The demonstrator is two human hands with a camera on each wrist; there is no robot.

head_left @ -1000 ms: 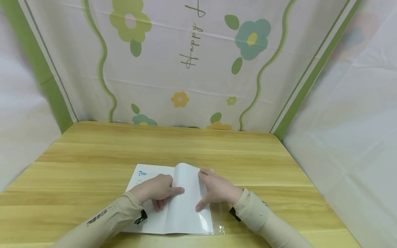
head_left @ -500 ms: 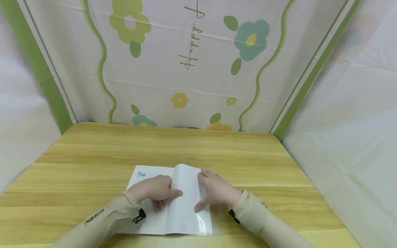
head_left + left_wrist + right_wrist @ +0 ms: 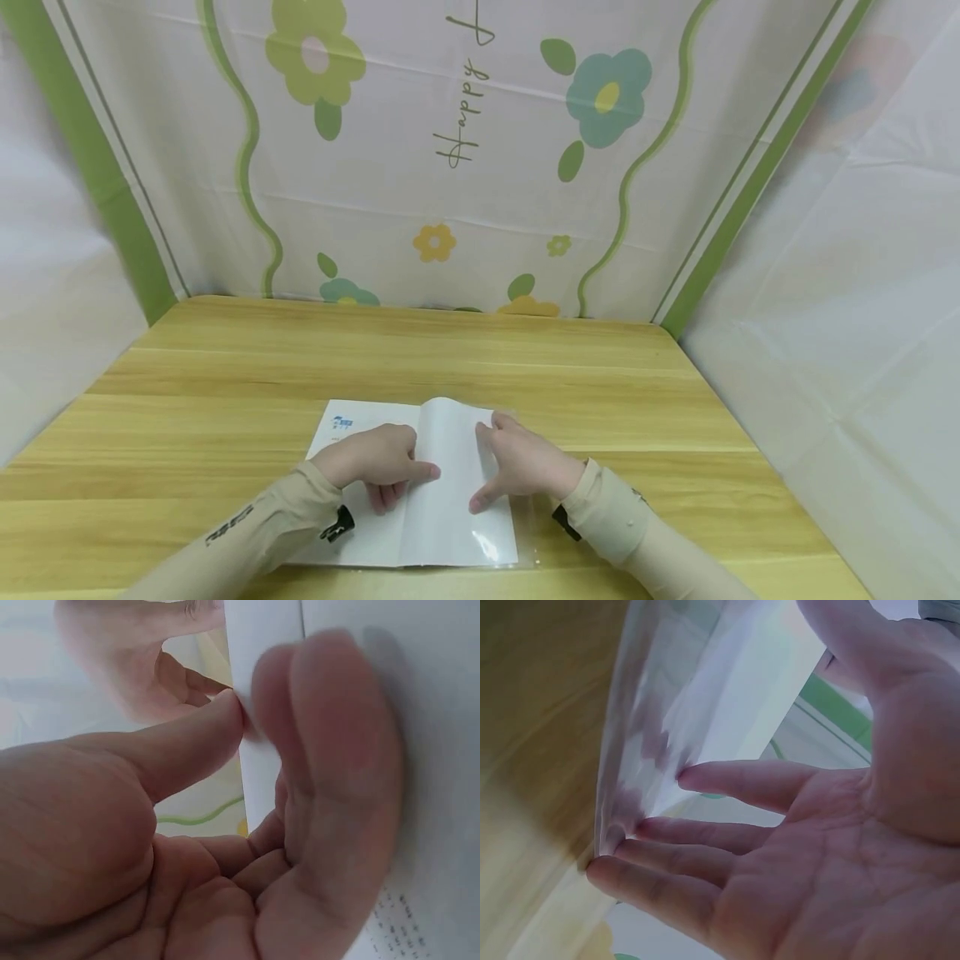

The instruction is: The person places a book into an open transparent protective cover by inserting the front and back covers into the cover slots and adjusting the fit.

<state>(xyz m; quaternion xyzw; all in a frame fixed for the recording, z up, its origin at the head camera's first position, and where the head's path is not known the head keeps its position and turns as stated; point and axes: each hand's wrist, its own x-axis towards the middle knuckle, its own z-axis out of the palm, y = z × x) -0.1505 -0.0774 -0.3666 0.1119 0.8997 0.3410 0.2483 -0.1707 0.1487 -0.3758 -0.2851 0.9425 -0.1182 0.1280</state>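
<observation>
An opened booklet (image 3: 354, 546) with white pages lies at the front of the table, blue and small dark print on its left page. Its right leaf (image 3: 446, 525) bulges up at the fold and looks glossy. Over the fold, my left hand (image 3: 375, 458) holds the booklet, thumb on the leaf and bent fingers against the left page. My right hand (image 3: 525, 458) is spread at the outer edge, thumb over the leaf. In the right wrist view its straight fingers touch a clear plastic cover (image 3: 641, 742), whose edge sticks out past the leaf.
The wooden table (image 3: 225, 358) runs out behind and to both sides of the booklet. A flowered cloth (image 3: 480, 192) hangs at its back edge. White cloth walls (image 3: 840, 333) close in the left and right sides.
My right hand's fingers have shifted slightly at the leaf's upper outer corner, which now shows more. The left hand stays at the fold with barely any movement.
</observation>
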